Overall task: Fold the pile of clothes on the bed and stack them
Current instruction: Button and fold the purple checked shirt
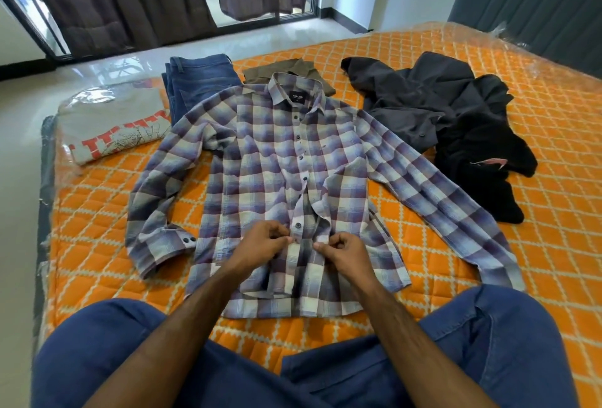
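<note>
A: Where does the plaid shirt (280, 173) lie?

B: Flat and face up in the middle of the orange quilted bed (537, 244), collar toward 12 o'clock, hem toward 6, just in front of the person's knees. One sleeve spreads toward 8 o'clock, the other toward 4.

A: And the hands?

B: Both sit low on the front placket. The left hand (260, 244) has its fingers curled, with thumb and fingertips pinching the placket edge by a button. The right hand (345, 253) is curled too, pinching the facing edge of the placket just beside it. The two hands are near each other but not touching.

A: What else is on the bed?

B: Folded blue jeans (198, 81) at 11 o'clock from the shirt, a folded grey printed T-shirt (110, 127) at 10, an olive garment (293, 70) tucked under the collar at 12, and a loose heap of dark clothes (456, 121) at 2 o'clock.
</note>
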